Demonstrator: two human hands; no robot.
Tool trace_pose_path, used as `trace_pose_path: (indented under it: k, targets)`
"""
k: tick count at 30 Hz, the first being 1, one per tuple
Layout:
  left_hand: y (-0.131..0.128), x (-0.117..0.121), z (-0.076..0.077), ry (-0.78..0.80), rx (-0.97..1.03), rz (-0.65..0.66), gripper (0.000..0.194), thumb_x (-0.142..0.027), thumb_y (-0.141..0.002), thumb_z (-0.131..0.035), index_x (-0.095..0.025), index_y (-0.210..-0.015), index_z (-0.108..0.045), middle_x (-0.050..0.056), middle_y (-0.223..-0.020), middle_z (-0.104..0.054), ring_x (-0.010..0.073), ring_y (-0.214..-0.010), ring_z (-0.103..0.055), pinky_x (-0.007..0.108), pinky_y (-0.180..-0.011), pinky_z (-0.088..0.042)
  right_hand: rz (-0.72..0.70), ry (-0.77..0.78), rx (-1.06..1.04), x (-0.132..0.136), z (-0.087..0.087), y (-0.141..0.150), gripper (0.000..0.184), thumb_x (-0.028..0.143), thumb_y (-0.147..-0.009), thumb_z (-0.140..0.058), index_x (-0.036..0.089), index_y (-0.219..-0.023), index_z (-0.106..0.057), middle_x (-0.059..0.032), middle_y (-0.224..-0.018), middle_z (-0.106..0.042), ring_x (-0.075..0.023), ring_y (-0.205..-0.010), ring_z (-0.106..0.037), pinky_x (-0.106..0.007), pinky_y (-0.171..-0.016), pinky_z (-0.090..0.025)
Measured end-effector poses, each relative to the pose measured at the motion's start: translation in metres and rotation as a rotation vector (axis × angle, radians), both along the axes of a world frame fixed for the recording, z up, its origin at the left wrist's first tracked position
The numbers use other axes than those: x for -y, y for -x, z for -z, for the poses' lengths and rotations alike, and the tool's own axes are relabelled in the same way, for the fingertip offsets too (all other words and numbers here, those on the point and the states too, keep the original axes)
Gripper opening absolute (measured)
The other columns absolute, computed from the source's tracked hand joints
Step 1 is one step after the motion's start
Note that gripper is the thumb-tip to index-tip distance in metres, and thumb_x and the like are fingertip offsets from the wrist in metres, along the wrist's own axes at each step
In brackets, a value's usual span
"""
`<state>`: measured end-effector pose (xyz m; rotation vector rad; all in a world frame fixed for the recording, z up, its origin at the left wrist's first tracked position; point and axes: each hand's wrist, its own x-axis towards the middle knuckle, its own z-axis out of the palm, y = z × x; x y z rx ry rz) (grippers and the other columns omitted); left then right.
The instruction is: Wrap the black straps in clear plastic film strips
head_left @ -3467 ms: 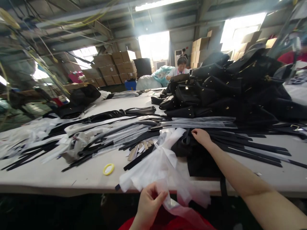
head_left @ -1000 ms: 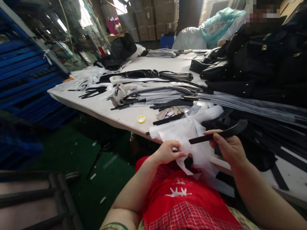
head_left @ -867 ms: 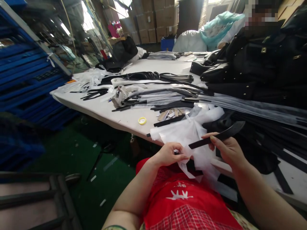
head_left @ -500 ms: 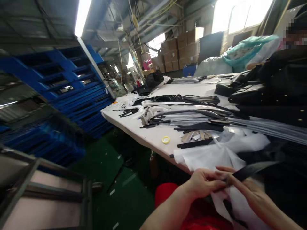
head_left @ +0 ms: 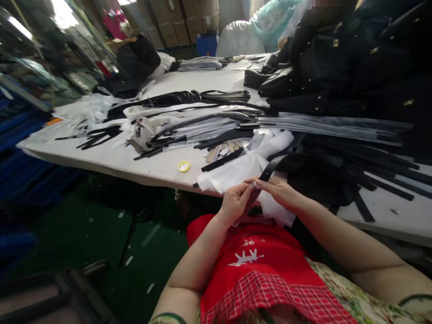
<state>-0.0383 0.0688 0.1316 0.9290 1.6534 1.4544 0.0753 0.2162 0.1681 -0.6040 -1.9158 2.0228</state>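
Observation:
A black strap (head_left: 269, 170) runs between my two hands at the table's near edge, its upper part curving away to the right. My left hand (head_left: 235, 201) is closed on the strap's lower length, thumb and fingers pinched together. Just beside it, my right hand (head_left: 277, 189) pinches the same strap, the fingertips of both hands nearly touching. Crumpled white sheeting (head_left: 232, 173) lies behind the hands and hangs over the edge below them. The strap's far end merges with dark material on the right.
The white table (head_left: 162, 168) holds a yellow tape ring (head_left: 183, 166), cardboard scraps (head_left: 224, 150), and bundled black strips (head_left: 222, 96). Black bags (head_left: 324, 67) are heaped at the right. Long strips (head_left: 337, 123) lie before them. Cartons (head_left: 172, 27) stand behind; a green floor (head_left: 111, 225) shows lower left.
My view has swung right and down, bringing my red apron and both forearms into sight. Both hands stay on the strap, which now stands at a steeper angle.

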Motion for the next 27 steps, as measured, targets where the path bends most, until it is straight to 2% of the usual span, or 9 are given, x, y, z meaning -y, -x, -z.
trace_pose_path:
  k: [2,6,11,12,16,18,20,22,27]
  targets:
    - [-0.001,0.000,-0.002,-0.015,-0.123,0.012,0.039,-0.048,-0.093,-0.053,-0.016,-0.084,-0.071,0.000,-0.068,-0.068,0.0123,-0.061,-0.059,0.020,-0.057,-0.045,0.026,0.067,-0.022,-0.004,-0.004,-0.001,0.041,0.053,-0.078,-0.072,0.018,-0.098,-0.077,-0.0090,-0.101,-0.075,-0.0268,-0.103,-0.067,-0.041,-0.098,-0.047]
    - [-0.001,-0.001,-0.005,0.018,-0.282,0.042,0.039,-0.043,-0.097,-0.048,-0.017,-0.076,-0.067,0.000,-0.067,-0.068,0.0123,-0.063,-0.057,0.021,-0.062,-0.045,0.386,0.106,-0.164,-0.015,-0.009,-0.005,0.039,0.053,-0.082,-0.066,0.017,-0.094,-0.077,-0.0078,-0.096,-0.075,-0.0241,-0.099,-0.068,-0.040,-0.099,-0.049]
    - [-0.006,-0.004,-0.004,0.016,-0.344,-0.045,0.039,-0.042,-0.099,-0.042,-0.018,-0.076,-0.063,-0.001,-0.059,-0.058,0.0122,-0.058,-0.053,0.022,-0.058,-0.040,0.061,0.148,-0.018,0.001,-0.001,-0.003,0.036,0.051,-0.076,-0.074,0.021,-0.096,-0.078,-0.0048,-0.099,-0.076,-0.0256,-0.104,-0.066,-0.041,-0.103,-0.046]
    - [-0.007,-0.004,-0.003,0.013,-0.379,-0.056,0.039,-0.040,-0.099,-0.042,-0.018,-0.072,-0.060,-0.002,-0.058,-0.056,0.0117,-0.057,-0.051,0.022,-0.057,-0.038,0.090,0.185,-0.038,-0.001,0.001,-0.002,0.037,0.051,-0.076,-0.074,0.021,-0.097,-0.078,-0.0053,-0.099,-0.076,-0.0258,-0.104,-0.066,-0.042,-0.103,-0.045]
    - [-0.010,-0.005,0.000,0.025,-0.439,-0.029,0.043,-0.038,-0.099,-0.042,-0.019,-0.062,-0.050,-0.003,-0.055,-0.049,0.0107,-0.053,-0.045,0.023,-0.054,-0.033,0.491,0.229,-0.173,-0.021,0.002,-0.001,0.040,0.055,-0.079,-0.069,0.020,-0.098,-0.077,-0.0077,-0.098,-0.076,-0.0257,-0.101,-0.067,-0.044,-0.105,-0.043]
    - [-0.011,-0.009,-0.001,0.022,-0.405,-0.041,0.042,-0.039,-0.100,-0.039,-0.019,-0.065,-0.051,-0.003,-0.054,-0.049,0.0113,-0.053,-0.047,0.023,-0.054,-0.034,0.433,0.145,-0.134,-0.017,0.006,0.000,0.044,0.059,-0.079,-0.068,0.020,-0.098,-0.077,-0.0088,-0.102,-0.075,-0.0276,-0.104,-0.066,-0.046,-0.106,-0.042]
    - [-0.011,-0.012,-0.002,0.001,-0.404,-0.093,0.041,-0.040,-0.101,-0.036,-0.020,-0.069,-0.053,-0.001,-0.057,-0.052,0.0123,-0.054,-0.049,0.024,-0.056,-0.035,0.186,0.097,-0.058,-0.007,0.009,0.001,0.047,0.061,-0.078,-0.069,0.020,-0.100,-0.078,-0.0103,-0.108,-0.074,-0.0298,-0.109,-0.065,-0.048,-0.106,-0.042]
    - [-0.011,-0.015,-0.002,-0.019,-0.449,-0.125,0.041,-0.039,-0.101,-0.036,-0.020,-0.070,-0.053,0.000,-0.061,-0.054,0.0132,-0.057,-0.050,0.025,-0.057,-0.036,0.079,0.137,-0.041,-0.004,0.011,0.002,0.048,0.061,-0.077,-0.071,0.022,-0.105,-0.077,-0.0101,-0.116,-0.072,-0.0300,-0.115,-0.062,-0.047,-0.106,-0.043]
    - [-0.010,-0.019,-0.002,0.003,-0.458,-0.078,0.042,-0.039,-0.100,-0.037,-0.021,-0.063,-0.047,-0.001,-0.056,-0.049,0.0136,-0.056,-0.047,0.026,-0.056,-0.033,0.419,0.192,-0.176,-0.026,0.000,0.001,0.044,0.059,-0.077,-0.072,0.023,-0.100,-0.077,-0.0088,-0.119,-0.070,-0.0285,-0.123,-0.057,-0.041,-0.103,-0.048]
